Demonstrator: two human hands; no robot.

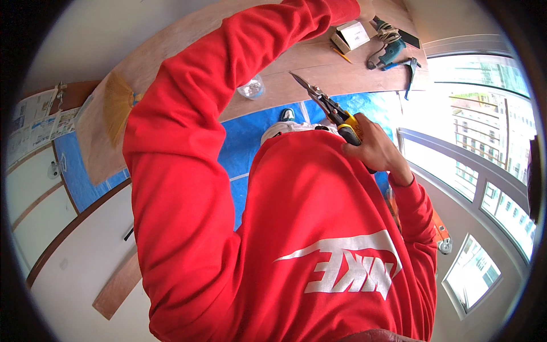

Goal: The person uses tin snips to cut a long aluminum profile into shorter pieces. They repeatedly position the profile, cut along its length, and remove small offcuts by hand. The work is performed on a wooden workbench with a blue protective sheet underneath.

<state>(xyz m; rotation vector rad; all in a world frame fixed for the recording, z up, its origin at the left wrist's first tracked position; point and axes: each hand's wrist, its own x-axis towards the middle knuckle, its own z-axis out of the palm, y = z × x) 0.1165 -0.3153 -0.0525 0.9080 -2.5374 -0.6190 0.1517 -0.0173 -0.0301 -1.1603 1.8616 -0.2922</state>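
Note:
My right hand (pixel 370 145) is closed on tin snips (pixel 339 111) with yellow-and-black handles, their blades pointing up toward the wooden board. My left hand (pixel 366 10) reaches to the board’s far end at the top of the view, above a small white box (pixel 350 35); its fingers are too obscured to tell what they hold. Near it lie a yellow pencil (pixel 342 54), a teal drill (pixel 390 52) with a coiled cord and a blue-and-black tool (pixel 409 74). A clear tub with white contents (pixel 250 86) sits on the wooden board (pixel 296 68).
Blue plastic sheeting (pixel 233 154) covers the floor below the board, around my shoe (pixel 287 114). A straw broom head (pixel 117 102) lies on the left. Large windows (pixel 478 131) line the right. An orange object (pixel 439 225) stands behind my right arm. A wooden plank (pixel 117 285) is at lower left.

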